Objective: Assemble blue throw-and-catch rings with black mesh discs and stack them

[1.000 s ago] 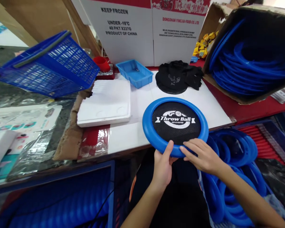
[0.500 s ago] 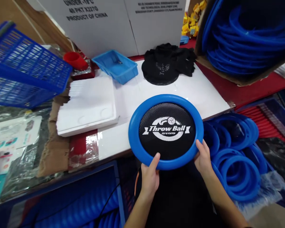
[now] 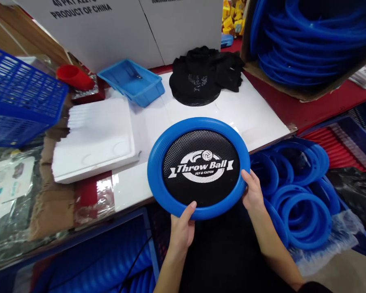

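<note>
Between my two hands is a throw-ball disc (image 3: 198,195), a blue plastic ring with black mesh stretched across it and a white "Throw Ball" print facing up. My left hand (image 3: 183,228) is closed on the near edge, thumb on top of the rim and fingers underneath. On the right edge my right hand (image 3: 252,190) grips the rim, its fingers partly hidden below. The disc is held over the near edge of the white work board (image 3: 152,134). Past it lies a heap of black printed mesh pieces (image 3: 198,87).
Loose blue rings (image 3: 306,219) pile up low at right. More fill a carton (image 3: 301,95) at the back right. A light-blue tray (image 3: 149,95), a white foam block (image 3: 94,142), a red cup (image 3: 75,77) and a blue basket (image 3: 24,116) stand at left. Behind is a large white box (image 3: 110,36).
The view has shifted, so the table things sit further left. The disc and both hands have also moved somewhat left in the picture, with the same grip.
</note>
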{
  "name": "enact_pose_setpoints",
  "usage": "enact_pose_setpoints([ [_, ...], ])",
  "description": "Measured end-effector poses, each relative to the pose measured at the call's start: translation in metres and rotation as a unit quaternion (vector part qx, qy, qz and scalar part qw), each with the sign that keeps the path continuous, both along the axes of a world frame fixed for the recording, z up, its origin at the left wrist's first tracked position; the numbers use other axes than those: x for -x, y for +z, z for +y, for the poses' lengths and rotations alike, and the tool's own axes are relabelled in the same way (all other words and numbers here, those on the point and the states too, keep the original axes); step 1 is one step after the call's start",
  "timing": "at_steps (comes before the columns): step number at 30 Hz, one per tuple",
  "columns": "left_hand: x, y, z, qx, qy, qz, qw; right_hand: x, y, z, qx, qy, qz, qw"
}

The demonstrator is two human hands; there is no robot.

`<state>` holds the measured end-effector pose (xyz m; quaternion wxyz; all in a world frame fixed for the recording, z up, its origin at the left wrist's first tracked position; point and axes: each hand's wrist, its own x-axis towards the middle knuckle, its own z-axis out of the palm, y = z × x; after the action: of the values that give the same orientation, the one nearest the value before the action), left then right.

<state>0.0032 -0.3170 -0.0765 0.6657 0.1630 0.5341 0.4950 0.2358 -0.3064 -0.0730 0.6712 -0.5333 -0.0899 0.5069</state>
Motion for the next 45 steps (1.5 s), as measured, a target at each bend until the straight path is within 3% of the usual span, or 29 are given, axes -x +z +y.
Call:
enact_pose_setpoints([
  [6,0.003,-0.002,0.002,0.005,-0.003,0.017,1.000,-0.022,-0.001,0.005,0.002,0.073,0.005,0.997],
  [11,0.004,-0.003,-0.003,0.000,-0.015,0.027,1.000,-0.038,0.000,0.015,-0.002,0.062,-0.016,0.998],
  [22,-0.008,0.004,0.000,0.006,-0.004,0.010,1.000,-0.041,0.011,0.029,0.001,0.045,-0.073,0.996],
  [27,-0.010,0.008,0.007,0.001,0.017,-0.001,1.000,-0.027,0.009,0.008,-0.005,0.051,-0.030,0.998],
  [32,-0.028,0.009,0.010,-0.014,0.045,-0.028,0.998,0.009,0.008,-0.029,0.008,0.083,0.020,0.996],
  [35,-0.038,0.005,0.005,-0.021,0.046,-0.033,0.998,0.022,0.007,-0.038,-0.004,0.070,0.021,0.997],
  [40,-0.029,-0.002,0.006,-0.034,0.030,-0.040,0.998,0.019,-0.013,-0.036,-0.021,0.056,0.020,0.998],
  [45,0.002,0.001,0.027,-0.117,0.133,0.098,0.979,0.014,-0.054,-0.049,-0.008,0.096,0.053,0.994],
])
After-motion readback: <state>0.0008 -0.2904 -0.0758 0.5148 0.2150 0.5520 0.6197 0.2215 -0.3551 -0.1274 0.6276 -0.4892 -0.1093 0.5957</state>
